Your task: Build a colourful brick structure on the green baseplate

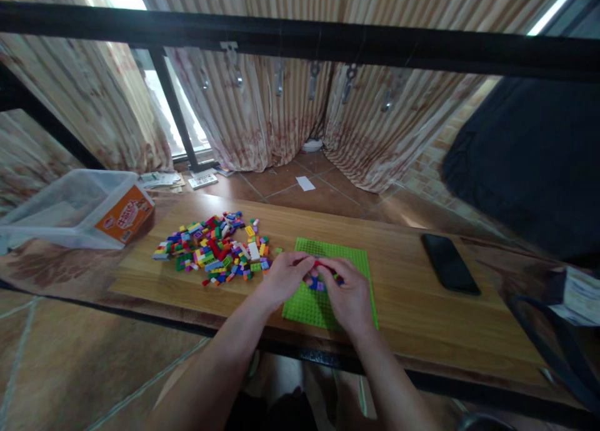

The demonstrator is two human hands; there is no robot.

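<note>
Both my hands meet over a green studded baseplate lying on the wooden board. My left hand pinches at a small red toy brick with thumb and finger. From the other side, the closed fingers of my right hand grip that same red brick. Beneath the fingers, several blue and purple bricks sit on the baseplate, partly covered by my right hand. Left of my left hand spreads a loose heap of multicoloured bricks.
A clear plastic bin with an orange label stands at the far left. A black phone lies on the wooden board to the right. A dark metal bar crosses above, before striped curtains. Papers lie at the right edge.
</note>
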